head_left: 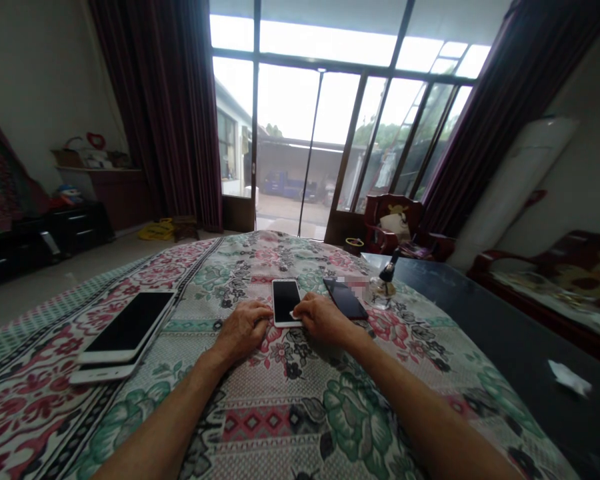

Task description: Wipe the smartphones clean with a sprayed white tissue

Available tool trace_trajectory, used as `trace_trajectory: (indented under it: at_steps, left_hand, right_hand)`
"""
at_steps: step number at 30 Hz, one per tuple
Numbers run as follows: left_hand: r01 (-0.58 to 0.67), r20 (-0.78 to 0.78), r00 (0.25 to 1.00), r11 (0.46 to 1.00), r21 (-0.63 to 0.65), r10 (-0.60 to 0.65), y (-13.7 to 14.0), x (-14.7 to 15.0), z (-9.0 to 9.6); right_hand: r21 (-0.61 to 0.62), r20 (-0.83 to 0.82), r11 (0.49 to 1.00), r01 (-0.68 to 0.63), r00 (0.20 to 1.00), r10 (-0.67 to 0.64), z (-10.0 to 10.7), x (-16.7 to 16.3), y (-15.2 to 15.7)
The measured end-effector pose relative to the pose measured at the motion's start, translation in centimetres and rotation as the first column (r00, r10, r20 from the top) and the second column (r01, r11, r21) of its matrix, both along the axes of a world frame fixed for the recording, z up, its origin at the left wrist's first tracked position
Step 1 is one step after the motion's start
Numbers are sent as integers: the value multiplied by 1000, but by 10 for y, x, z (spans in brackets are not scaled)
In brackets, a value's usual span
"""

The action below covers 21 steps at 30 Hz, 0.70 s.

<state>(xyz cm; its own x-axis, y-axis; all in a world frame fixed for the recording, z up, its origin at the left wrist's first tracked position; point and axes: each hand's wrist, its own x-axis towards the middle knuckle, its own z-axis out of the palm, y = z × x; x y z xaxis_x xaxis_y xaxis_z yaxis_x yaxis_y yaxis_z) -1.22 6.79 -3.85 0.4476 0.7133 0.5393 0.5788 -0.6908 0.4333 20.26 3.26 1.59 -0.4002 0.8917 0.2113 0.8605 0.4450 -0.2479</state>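
A white smartphone [285, 300] with a dark screen lies face up on the flowered cloth between my hands. My left hand [244, 328] rests on the cloth, fingers curled together against the phone's left edge. In my right hand [324, 316], the fingers pinch a small white piece [294, 315], perhaps cloth or tissue, over the screen's lower right corner. Just beyond that hand lies a dark phone [347, 298]. Farther left, a large white phone [130, 323] is stacked on another white device [103, 374].
The patterned cloth [280, 407] covers the table. A clear glass jar [381, 293] with a dark top stands at the right. On the dark surface [500, 333] beside it sits a crumpled white paper [570, 379]. Wooden chair [395, 223] and glass doors are beyond.
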Motion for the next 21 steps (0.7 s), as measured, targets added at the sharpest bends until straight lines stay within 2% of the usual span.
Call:
trace_trajectory:
  at_steps: [7,13,21]
  left_hand:
    - [-11,-69,998,1000,22,13,-1,1,1]
    - [-14,-58,998,1000,10,14,-1,1,0]
    - [0,-75,997,1000,3,0,0,1,-1]
  right_hand:
    - [-20,-10,989,144,989,-145,-3,-2,0]
    - [23,65,996,81,994,-82,-1,-6,0]
    - [30,125,977,209,969,-212,-4,-9,27]
